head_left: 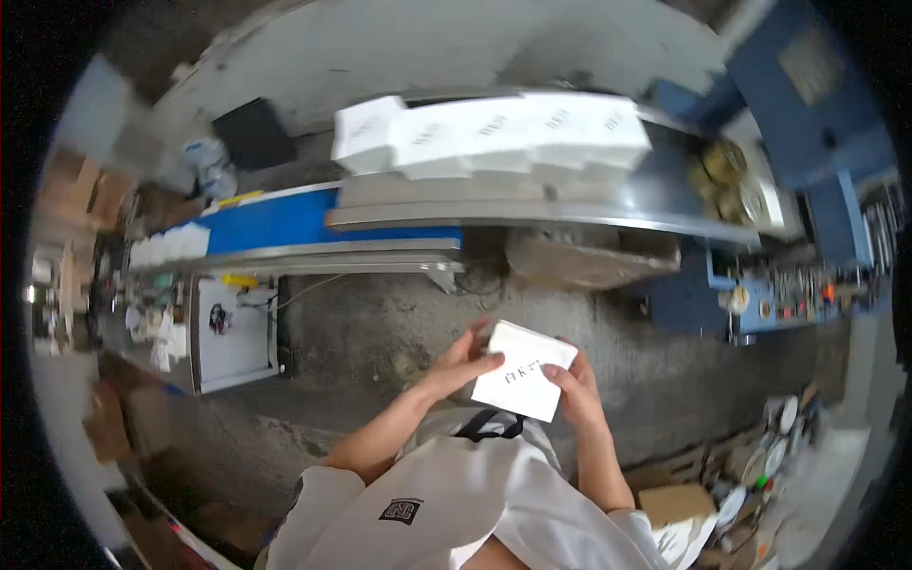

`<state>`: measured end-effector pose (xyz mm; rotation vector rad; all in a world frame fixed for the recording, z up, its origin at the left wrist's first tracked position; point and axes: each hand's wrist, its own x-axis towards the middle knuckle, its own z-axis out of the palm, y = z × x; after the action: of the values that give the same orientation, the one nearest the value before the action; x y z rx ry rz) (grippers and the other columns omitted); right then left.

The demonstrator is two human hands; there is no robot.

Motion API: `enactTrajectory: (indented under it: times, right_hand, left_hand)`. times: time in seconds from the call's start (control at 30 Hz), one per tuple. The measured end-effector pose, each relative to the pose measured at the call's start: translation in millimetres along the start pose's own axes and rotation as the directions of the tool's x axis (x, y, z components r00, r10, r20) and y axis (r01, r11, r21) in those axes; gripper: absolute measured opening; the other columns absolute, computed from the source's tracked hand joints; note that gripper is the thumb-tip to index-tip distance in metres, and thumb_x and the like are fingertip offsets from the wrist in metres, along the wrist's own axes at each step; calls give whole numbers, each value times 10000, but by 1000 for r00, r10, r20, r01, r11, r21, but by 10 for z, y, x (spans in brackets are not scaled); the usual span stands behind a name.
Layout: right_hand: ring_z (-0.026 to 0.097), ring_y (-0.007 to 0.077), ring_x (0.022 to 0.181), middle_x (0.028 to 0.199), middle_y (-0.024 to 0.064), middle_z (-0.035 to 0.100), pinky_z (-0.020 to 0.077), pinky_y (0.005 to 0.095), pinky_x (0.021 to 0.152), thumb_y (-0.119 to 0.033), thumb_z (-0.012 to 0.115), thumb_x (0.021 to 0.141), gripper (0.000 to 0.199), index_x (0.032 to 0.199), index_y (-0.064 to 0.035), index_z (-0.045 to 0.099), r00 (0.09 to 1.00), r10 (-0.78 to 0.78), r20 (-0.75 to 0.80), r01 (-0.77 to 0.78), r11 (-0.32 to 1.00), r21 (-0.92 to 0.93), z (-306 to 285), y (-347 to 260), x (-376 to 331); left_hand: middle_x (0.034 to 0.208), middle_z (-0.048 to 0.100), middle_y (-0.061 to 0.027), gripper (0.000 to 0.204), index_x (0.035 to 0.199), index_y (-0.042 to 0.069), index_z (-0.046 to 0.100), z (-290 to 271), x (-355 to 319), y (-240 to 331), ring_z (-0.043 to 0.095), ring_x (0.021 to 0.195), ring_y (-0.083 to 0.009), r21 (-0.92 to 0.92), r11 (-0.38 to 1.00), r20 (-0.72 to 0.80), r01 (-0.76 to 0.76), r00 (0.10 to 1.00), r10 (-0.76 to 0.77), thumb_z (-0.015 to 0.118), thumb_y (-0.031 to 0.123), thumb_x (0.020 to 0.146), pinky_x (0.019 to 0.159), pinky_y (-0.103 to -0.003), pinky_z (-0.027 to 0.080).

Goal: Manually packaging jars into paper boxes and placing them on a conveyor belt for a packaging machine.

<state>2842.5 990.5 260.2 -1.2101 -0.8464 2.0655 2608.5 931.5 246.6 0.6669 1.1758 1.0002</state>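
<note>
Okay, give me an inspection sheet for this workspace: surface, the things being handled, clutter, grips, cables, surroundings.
Surface: metal conveyor with a blue belt section on its left; grey concrete floor below.
Job's things: small white box held in both hands above the lap; row of white boxes on the conveyor.
Clutter: cardboard carton and round lids or discs at lower right; cardboard pieces at far left.
Grips: left hand and right hand each shut on the small white box, on opposite edges.
Cables: dark wires hanging under the conveyor.
Surroundings: blue machine at right; white cabinet on the floor at left.
</note>
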Motion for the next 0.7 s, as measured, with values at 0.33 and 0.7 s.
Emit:
enactTrajectory:
  times: [0.33, 0.7]
  right_hand:
    - [596, 250, 1109, 1222, 143, 588, 490, 377, 953, -94, 697, 846, 511, 1277, 20, 449, 954, 77, 291, -34, 988, -150, 3058, 1005, 799]
    - [581, 271, 1166, 1258, 138, 582, 468, 419, 1005, -98, 654, 860, 503, 1305, 10, 447, 845, -1, 534, 63, 993, -98, 6681, 1529, 2322]
  left_hand:
    - [1197, 614, -177, 911, 1524, 39, 214, -2672, -1809, 190, 625, 1066, -230, -178, 961, -323, -213, 935, 147, 780, 200, 828, 888, -348, 511]
    - [1142, 646, -95, 576, 1402, 15, 432, -4682, -3448, -532, 623, 984, -150, -182, 734, -938, -655, 339, 70, 693, 131, 903, 838, -300, 524]
